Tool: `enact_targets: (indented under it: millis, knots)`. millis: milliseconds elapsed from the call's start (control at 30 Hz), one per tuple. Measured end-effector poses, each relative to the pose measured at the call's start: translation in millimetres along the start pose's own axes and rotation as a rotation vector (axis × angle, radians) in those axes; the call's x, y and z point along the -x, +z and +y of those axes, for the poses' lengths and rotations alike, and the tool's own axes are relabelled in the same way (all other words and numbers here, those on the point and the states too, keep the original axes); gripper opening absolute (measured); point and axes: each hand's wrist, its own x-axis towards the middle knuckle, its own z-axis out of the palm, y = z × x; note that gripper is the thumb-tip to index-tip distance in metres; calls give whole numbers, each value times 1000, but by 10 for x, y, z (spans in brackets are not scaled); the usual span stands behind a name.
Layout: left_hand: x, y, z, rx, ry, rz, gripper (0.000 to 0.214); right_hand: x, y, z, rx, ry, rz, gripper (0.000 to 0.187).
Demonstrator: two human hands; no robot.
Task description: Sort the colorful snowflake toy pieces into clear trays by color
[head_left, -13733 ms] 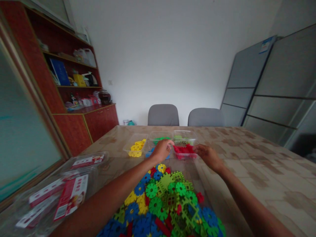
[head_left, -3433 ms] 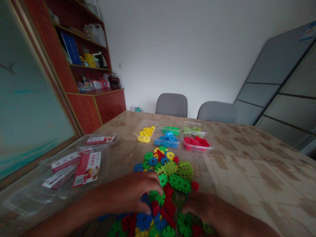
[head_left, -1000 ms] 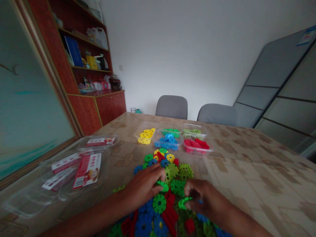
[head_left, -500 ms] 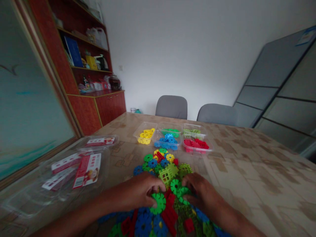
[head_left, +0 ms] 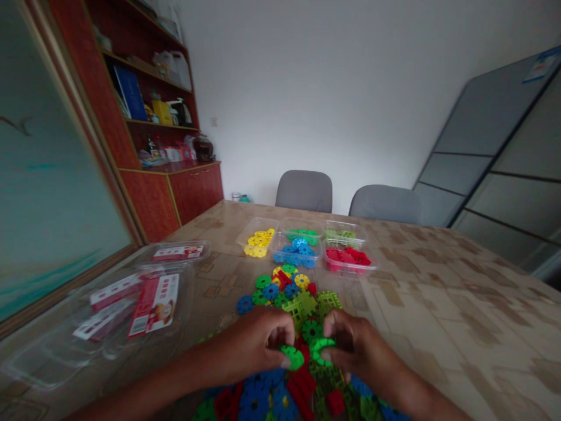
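Observation:
A heap of plastic snowflake pieces in green, blue, yellow and red lies on the table in front of me. Over its near part my left hand is curled, pinching a green round piece. My right hand is closed on another green round piece just beside it. The two hands almost touch. Beyond the heap stand clear tubs: one with yellow pieces, one with blue pieces, one with red pieces, and two behind with green pieces.
Clear plastic packaging with red and white labels lies at the left of the patterned table. Two grey chairs stand at the far edge. A red-brown cabinet with shelves is at the left, grey panels at the right.
Both hands drew together over the near part of the heap. Each lifted a green round piece slightly off the pile.

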Motion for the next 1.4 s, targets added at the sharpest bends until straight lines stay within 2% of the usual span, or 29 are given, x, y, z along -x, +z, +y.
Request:
enact_targets:
  millis: [100, 267, 333, 433, 533, 633, 833, 933, 1067, 1200, 1400]
  knots:
    - [-55, 91, -26, 125, -17, 2, 13, 12, 80, 11, -181, 52, -66, 29]
    - [-118, 204, -73, 126, 19, 121, 16, 35, 156, -6, -274, -70, -149, 28]
    - [-128, 231, -68, 124, 11, 151, 20, 30, 178, -14, -248, -121, -114, 22]
    - [-131, 256, -49, 137, 2, 162, 22, 22, 208, -52, -86, -192, 6, 16]
    - [-126, 247, -31, 155, 6, 151, 21, 11, 201, -101, 36, -195, 63, 10]
    - [-121, 199, -19, 197, 58, 161, 17, -40, 102, -94, 20, -166, 75, 13]
    - [-132, 124, -39, 134, 80, 220, 11, -224, -314, 58, -170, -92, 87, 38]
    - [-134, 84, -25, 112, 90, 227, 10, -293, -448, 57, -198, -72, 99, 44]
    - [-120, -24, 18, 83, 85, 242, 7, -462, -543, -60, -167, -86, 114, 46]
    - [-97, -144, -8, -7, 79, 253, 10, -761, -643, -165, -134, -86, 146, 48]
    - [-31, -287, -104, -191, 68, 318, 12, -1198, -770, -90, -89, -89, 194, 42]
